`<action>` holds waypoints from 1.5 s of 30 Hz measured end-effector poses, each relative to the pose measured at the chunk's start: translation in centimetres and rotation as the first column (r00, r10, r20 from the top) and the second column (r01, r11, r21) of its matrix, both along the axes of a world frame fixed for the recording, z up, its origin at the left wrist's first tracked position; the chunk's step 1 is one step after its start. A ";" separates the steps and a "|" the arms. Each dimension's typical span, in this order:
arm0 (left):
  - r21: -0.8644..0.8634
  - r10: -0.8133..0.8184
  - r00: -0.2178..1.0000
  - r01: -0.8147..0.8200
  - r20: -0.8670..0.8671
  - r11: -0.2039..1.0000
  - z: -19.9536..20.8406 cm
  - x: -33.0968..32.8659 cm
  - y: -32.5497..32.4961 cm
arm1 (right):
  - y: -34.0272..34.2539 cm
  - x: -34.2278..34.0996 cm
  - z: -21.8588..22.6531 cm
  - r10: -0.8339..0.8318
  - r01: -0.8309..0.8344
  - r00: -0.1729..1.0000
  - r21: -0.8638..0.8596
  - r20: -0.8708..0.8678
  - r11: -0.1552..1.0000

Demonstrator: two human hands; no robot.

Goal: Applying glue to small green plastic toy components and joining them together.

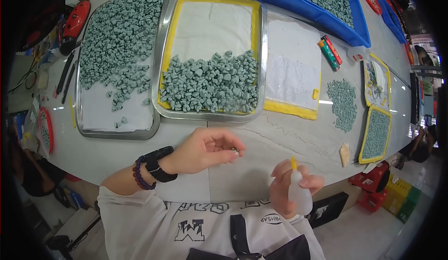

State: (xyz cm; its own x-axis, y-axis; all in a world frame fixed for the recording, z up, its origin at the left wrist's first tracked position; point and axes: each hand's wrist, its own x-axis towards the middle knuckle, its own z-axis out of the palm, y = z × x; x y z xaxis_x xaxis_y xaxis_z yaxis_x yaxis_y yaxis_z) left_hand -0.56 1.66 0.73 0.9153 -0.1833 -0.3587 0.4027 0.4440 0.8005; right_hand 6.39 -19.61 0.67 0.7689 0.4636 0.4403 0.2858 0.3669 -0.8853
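Between the thumb and fingertips of my left hand (pixel 205 150) is a small grey-green piece (pixel 235 151), mostly covered by the fingers. My right hand (pixel 282 185) is wrapped round a white squeeze bottle (pixel 300 195) with a yellow nozzle, which points up. Both hands are over the near side of the table, apart from each other. Just beyond them lies a metal tray (pixel 210 116) with a white sheet edged in yellow tape; many grey-green pieces (pixel 210 83) fill its near half. To its left, a second metal tray (pixel 116 135) holds more loose pieces over white paper.
A blue bin (pixel 298 4) of similar pieces stands at the back right. Green and red lighters (pixel 330 53) lie near a pile of small green pieces (pixel 342 105). A yellow-edged tray (pixel 374 134) sits at the right edge. Dark tweezers (pixel 65 78) and a red object (pixel 75 22) are at left.
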 end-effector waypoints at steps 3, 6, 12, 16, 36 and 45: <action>-0.055 0.026 0.999 -0.027 -0.019 0.998 0.5 0.1 0.0 | 0.1 0.1 0.1 0.059 -0.055 0.993 -0.047 0.102 0.997; -0.099 0.058 0.994 -0.066 -0.090 0.993 0.8 0.2 0.0 | 0.5 0.9 0.5 0.129 -0.047 0.953 -0.288 0.275 0.957; -0.122 0.091 0.996 -0.089 0.011 0.989 -0.6 -0.1 -0.5 | 0.6 1.4 0.6 0.240 -0.125 0.931 -0.375 0.277 0.918; -0.066 0.044 0.999 -0.043 0.014 0.997 -0.3 -0.2 -0.5 | 1.0 1.3 0.5 0.231 -0.143 0.946 -0.348 0.227 0.927; 0.083 -0.053 0.998 0.052 0.014 0.995 0.0 -0.4 -0.6 | 0.8 1.3 0.7 0.252 -0.177 0.958 -0.407 0.140 0.896; 0.096 -0.068 0.998 0.067 0.008 0.993 0.0 -0.4 -0.6 | 0.8 1.3 0.7 0.253 -0.176 0.957 -0.413 0.139 0.893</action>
State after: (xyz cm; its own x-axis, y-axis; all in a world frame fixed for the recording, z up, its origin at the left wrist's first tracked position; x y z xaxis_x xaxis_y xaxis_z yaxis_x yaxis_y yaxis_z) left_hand -0.94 1.05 0.70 0.9059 -0.2099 -0.3678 0.4202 0.3373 0.8424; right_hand 7.66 -18.79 1.40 0.5539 0.7722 0.3113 0.4112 0.0714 -0.9088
